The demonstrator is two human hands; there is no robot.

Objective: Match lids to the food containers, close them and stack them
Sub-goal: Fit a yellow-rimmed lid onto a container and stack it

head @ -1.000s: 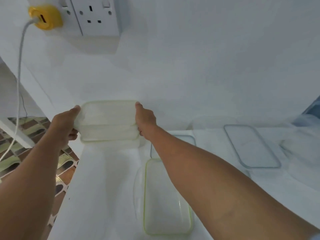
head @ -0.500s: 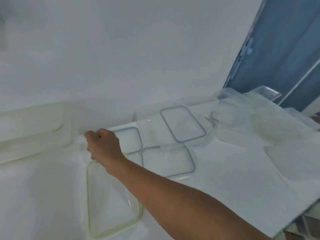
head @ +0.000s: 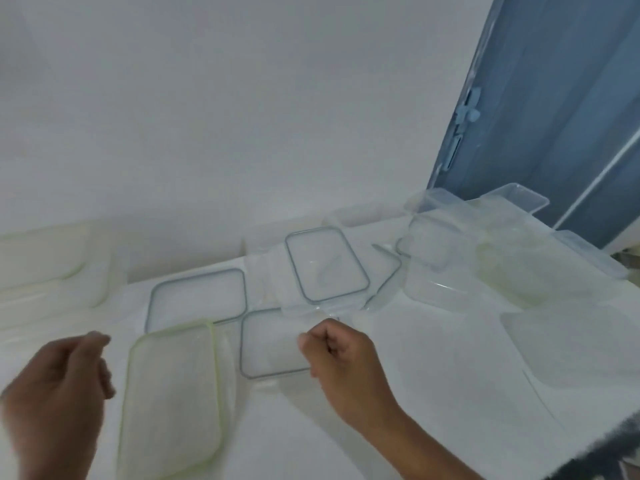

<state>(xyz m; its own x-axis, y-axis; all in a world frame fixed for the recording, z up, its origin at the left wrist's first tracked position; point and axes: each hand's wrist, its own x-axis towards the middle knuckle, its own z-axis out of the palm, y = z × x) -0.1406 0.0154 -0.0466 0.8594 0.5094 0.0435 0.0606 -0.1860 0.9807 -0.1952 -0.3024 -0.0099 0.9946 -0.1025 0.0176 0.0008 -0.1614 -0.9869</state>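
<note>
A green-rimmed lid point(head: 173, 403) lies flat at the near left of the white table point(head: 433, 375). My left hand point(head: 59, 386), blurred, hangs beside it with loosely curled fingers and holds nothing. Three grey-rimmed lids lie further in: a rear-left lid point(head: 197, 299), a rear-middle lid point(head: 325, 265) and a near lid point(head: 273, 344). My right hand point(head: 339, 355) is over the near lid's right edge, fingers curled; whether it pinches the lid is hidden. A closed green-rimmed container point(head: 41, 261) sits at the far left.
Several clear open containers point(head: 433, 251) crowd the back right, with a large one point(head: 519, 271) beside them. Another lid point(head: 571, 348) lies on the right. The table's edge point(head: 588, 441) runs close at the near right. A blue door point(head: 554, 98) stands behind.
Both hands let go of the closed green-rimmed container, now at the far left. The view swung right. My right hand moved from the green lid to the near grey-rimmed lid.
</note>
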